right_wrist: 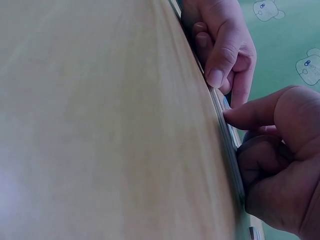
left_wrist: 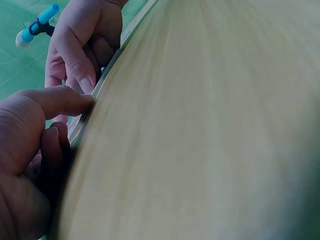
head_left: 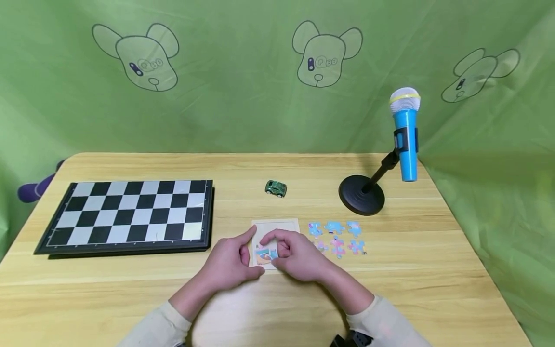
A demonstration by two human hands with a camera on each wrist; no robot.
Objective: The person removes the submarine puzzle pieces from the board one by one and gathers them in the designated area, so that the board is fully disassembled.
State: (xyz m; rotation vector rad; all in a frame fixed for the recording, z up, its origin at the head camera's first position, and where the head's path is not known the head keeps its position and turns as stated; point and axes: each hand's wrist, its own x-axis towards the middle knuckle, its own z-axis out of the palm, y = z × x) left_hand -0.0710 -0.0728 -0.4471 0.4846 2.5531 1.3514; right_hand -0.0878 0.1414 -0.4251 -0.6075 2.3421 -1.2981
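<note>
A small square puzzle tray (head_left: 275, 224) with a pale frame lies on the table between both hands. Joined puzzle pieces (head_left: 263, 256) in orange and blue fill part of its lower left. My left hand (head_left: 230, 262) holds the tray's left side, thumb by the bottom edge and index finger up along the side. Over the tray's right part, my right hand (head_left: 299, 255) has curled fingers, with thumb and index fingertip at a piece; its palm side is hidden in the head view. In the right wrist view, the right thumb (right_wrist: 250, 114) touches down near the tray's edge.
Loose puzzle pieces (head_left: 337, 246) lie in two rows right of the tray. Behind stands a green toy car (head_left: 275, 188). A chessboard (head_left: 130, 212) occupies the left side, and a blue microphone (head_left: 406, 140) on a black stand (head_left: 362, 195) the right rear.
</note>
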